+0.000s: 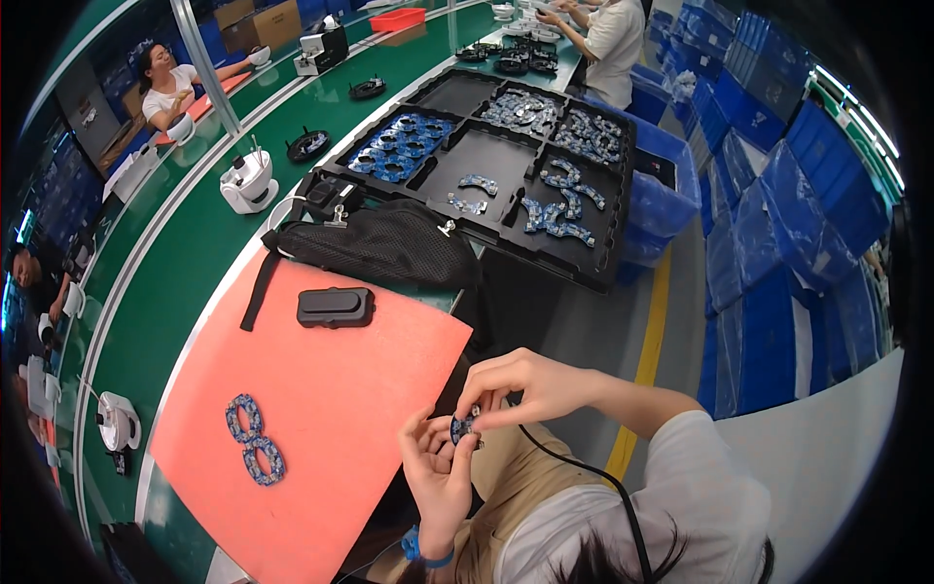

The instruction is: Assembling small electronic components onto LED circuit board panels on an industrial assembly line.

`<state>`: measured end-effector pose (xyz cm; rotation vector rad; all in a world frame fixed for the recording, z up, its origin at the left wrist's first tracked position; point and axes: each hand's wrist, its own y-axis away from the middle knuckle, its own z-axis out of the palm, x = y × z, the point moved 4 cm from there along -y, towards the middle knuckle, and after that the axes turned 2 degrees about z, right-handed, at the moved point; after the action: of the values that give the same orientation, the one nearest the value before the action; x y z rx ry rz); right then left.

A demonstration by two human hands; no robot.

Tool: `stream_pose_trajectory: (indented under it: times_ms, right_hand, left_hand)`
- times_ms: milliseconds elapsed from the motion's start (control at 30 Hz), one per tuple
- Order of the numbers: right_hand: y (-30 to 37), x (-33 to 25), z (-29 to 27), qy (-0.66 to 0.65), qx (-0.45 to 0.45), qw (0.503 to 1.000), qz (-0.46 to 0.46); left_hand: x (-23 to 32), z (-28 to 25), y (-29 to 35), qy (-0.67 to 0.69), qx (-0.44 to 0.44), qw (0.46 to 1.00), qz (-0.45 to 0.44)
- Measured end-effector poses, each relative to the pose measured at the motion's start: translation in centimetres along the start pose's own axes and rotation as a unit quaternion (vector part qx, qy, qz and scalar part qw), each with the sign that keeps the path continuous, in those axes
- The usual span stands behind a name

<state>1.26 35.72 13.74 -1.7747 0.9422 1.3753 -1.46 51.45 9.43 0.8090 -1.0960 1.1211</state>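
Pinching away, the right hand (520, 382) and left hand (438, 477) both had fingers closed on a small board (461, 426), just off the mat (341, 399)'s right edge. Close handwork on that board, it seemed; the next move called for steady fingertips! More boards (261, 457) formed an eight on the mat; beyond it stood the tray (491, 151).

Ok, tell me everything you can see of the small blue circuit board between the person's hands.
The small blue circuit board looks rigid, speckled with pale and dark spots, probably components. One edge looks curved; fingers cover much of it, so its full outline cannot be told. It is held up between the fingers of the bare left hand and right hand, right of the flat salmon-pink mat in the picture.
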Motion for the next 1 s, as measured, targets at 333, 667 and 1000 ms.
stream_pose_trajectory:
  times_ms: [333,667,1000]
  right_hand:
    - [5.5,3.5,-21.0,0.126,0.583,0.801,-0.049]
    - [8.1,7.6,-28.6,0.524,0.560,0.602,0.223]
    - [-2.1,1.4,-14.8,0.370,0.463,0.803,-0.068]
  left_hand:
    - [2.3,-3.4,0.4,-0.126,0.119,0.979,0.110]
    - [5.5,-9.9,2.9,-0.285,0.265,0.902,0.186]
    - [7.0,-16.6,3.0,-0.620,0.339,0.701,0.099]
